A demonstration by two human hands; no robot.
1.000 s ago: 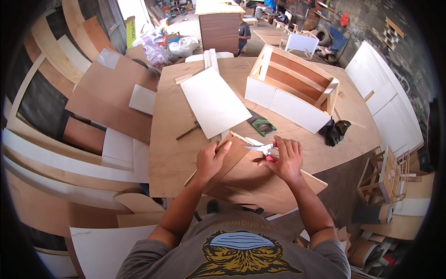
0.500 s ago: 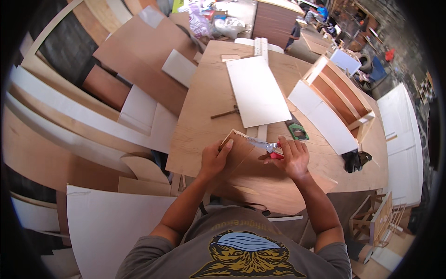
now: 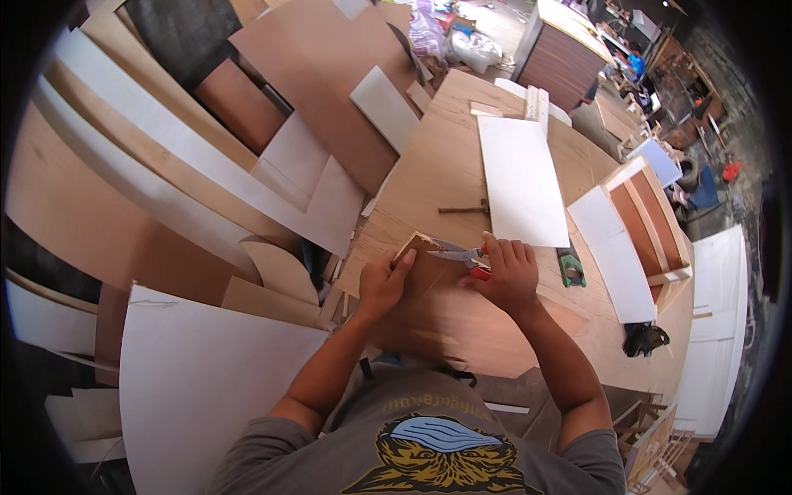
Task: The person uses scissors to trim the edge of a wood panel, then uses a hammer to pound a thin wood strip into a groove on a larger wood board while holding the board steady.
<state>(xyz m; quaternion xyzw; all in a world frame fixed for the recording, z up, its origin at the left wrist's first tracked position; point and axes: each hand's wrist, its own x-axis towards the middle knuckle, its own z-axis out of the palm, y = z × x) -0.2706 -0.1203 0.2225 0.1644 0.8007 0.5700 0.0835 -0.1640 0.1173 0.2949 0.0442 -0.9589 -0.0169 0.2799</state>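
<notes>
A: L hand?
B: Was clamped on brown board. Was held above table, by near edge, twd near-L corner.
A: R hand?
B: Was closed round red-handled shears. Were seen w/ blades parted, at far end of board; contact w/ wood: couldn't tell.
A: Others on surface?
B: 1 white panel, flat: lay mid-table, reaching twd far edge. 1 dark rod-like tool: lay just beside panel's L edge. 1 green-handled saw: lay by panel's near-R corner. 1 white-sided carcass, wood, open: stood nr R edge. 1 black bag: lay just beside carcass, nr same edge.
A: Beyond L edge?
B: 1 lg brown sheet, among sundry boards.
</notes>
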